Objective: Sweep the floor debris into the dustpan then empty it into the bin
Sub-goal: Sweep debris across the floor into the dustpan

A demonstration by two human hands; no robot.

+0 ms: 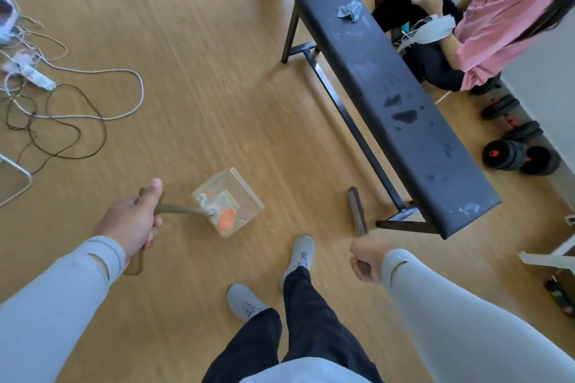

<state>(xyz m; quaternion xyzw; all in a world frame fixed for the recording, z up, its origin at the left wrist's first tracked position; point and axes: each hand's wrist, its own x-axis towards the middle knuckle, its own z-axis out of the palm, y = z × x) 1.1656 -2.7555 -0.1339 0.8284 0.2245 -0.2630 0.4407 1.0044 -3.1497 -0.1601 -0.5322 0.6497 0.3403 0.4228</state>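
Nearest: right hand (367, 261) is a closed fist on the broom handle, which runs up toward the camera and is mostly hidden. Broom head (357, 211) rests on the floor (202, 102), just beside the near leg of the bench (401, 109), well apart from the dustpan.

Left hand (133, 221): grip pressed together around the dustpan handle (177, 209), thumb on top. Clear dustpan (228, 202) is just ahead of the left hand, low over or on the floor; cannot tell if it touches. Debris (225, 218) already inside: orange pieces, white scraps, a small wrapper.

Floor around the pan looks clean, so I'd judge sweeping is done and we're at the carry-to-bin step.

No bin in view. Next move calls for locating it, keeping the pan level or tipped back so the load doesn't slide off the open lip, then tipping over the bin.

Further out: cables (74, 109) loose on the floor to the left, trip and snag risk. A crumpled cloth (350, 11) lies on the bench's far end, with dumbbells (516, 152) behind it.
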